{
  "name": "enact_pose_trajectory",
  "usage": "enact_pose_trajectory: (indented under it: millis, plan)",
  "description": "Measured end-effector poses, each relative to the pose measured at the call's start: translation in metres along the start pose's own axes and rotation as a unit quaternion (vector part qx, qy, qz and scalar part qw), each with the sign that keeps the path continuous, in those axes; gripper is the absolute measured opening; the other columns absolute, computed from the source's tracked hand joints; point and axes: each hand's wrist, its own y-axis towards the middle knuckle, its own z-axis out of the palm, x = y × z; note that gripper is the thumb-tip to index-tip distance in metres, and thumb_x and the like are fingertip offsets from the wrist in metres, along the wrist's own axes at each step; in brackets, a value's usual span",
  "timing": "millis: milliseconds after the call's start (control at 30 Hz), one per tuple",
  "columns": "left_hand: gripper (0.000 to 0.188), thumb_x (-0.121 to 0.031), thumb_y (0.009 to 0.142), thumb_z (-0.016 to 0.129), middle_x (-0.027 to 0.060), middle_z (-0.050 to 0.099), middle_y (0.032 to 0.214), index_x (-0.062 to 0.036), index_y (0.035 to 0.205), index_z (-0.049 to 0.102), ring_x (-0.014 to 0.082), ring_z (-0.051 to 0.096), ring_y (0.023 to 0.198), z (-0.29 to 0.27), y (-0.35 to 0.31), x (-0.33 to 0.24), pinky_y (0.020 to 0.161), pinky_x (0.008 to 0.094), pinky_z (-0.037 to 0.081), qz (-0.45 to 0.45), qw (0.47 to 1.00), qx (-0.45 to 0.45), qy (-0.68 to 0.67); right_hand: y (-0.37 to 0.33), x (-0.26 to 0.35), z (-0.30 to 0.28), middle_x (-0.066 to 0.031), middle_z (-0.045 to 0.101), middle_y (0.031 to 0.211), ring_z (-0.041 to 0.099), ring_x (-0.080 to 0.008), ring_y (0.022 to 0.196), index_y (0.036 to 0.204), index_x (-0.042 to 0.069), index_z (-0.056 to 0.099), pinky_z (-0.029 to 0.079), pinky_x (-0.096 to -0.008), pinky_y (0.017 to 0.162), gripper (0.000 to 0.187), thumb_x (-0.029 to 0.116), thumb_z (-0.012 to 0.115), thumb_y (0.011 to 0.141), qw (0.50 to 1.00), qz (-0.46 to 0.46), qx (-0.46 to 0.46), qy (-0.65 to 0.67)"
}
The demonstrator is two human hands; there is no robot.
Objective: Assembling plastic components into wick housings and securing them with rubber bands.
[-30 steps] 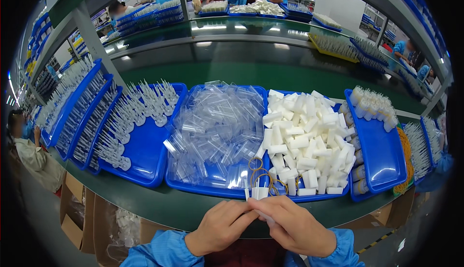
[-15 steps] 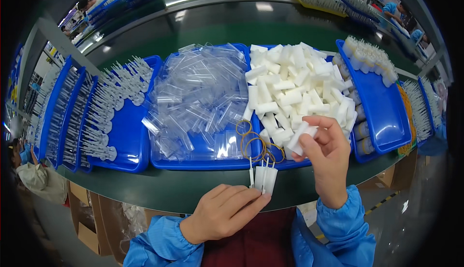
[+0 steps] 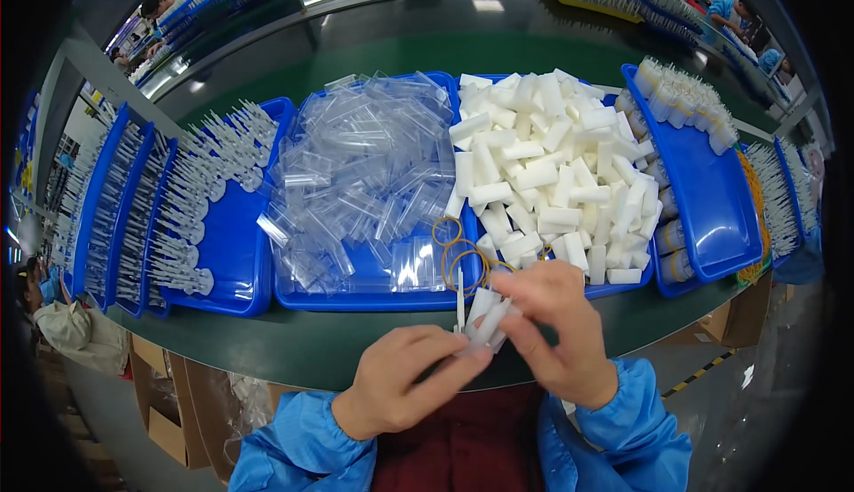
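My left hand (image 3: pixel 405 381) is closed around the lower end of a small bundle of white foam blocks (image 3: pixel 481 302) near the front edge of the bench. A thin white stick-like part (image 3: pixel 460 301) stands upright at the bundle's left side. My right hand (image 3: pixel 562 336) pinches another white foam block (image 3: pixel 491 323), tilted, against the bundle's front. The fingers cover part of where the pieces meet. Just beyond the hands, several tan rubber bands (image 3: pixel 456 263) lie over the rim of a blue tray (image 3: pixel 378 300) of clear plastic sleeves (image 3: pixel 365 167).
To the right, a blue tray (image 3: pixel 623 291) is heaped with white foam blocks (image 3: pixel 543 149). Another tray (image 3: pixel 712 216), farther right, holds wrapped bundles (image 3: pixel 685 100). At left, blue trays (image 3: pixel 236 252) carry white stemmed parts (image 3: pixel 182 238). Cardboard boxes (image 3: pixel 169 421) stand below the green bench (image 3: pixel 267 350).
My right hand has come down and left from above the foam tray, bringing its foam block against the bundle. My left hand keeps its hold in about the same place.
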Motion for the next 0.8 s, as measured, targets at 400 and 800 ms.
enact_pose_trajectory:
  millis: [400, 800]
  plan:
    - [0.042, 0.000, 0.071, 0.088, 0.0133, 0.069, 0.108, -0.0055, 0.108, 0.068, 0.0276, 0.070, 0.092, 0.000, -0.007, -0.005, 0.076, 0.0351, 0.058, -0.154, 0.969, -0.039, -0.187, -0.026, 0.005, 0.025, -0.0124, 0.068, 0.106, 0.061, -0.0256, 0.098, 0.120, 0.002, 0.070, 0.049, -0.0320, 0.086, 0.027, 0.000, 0.067, 0.093, 0.983, 0.090, -0.050, 0.151]
    - [0.035, 0.003, 0.076, 0.080, 0.0087, 0.069, 0.101, -0.0049, 0.109, 0.073, 0.0257, 0.068, 0.085, -0.007, -0.012, 0.011, 0.073, 0.0347, 0.056, -0.122, 0.985, -0.039, -0.117, 0.064, -0.051, 0.011, -0.0050, 0.066, 0.107, 0.059, -0.0265, 0.099, 0.116, 0.010, 0.069, 0.043, -0.0394, 0.086, 0.041, 0.002, 0.074, 0.076, 0.928, -0.096, 0.003, -0.361]
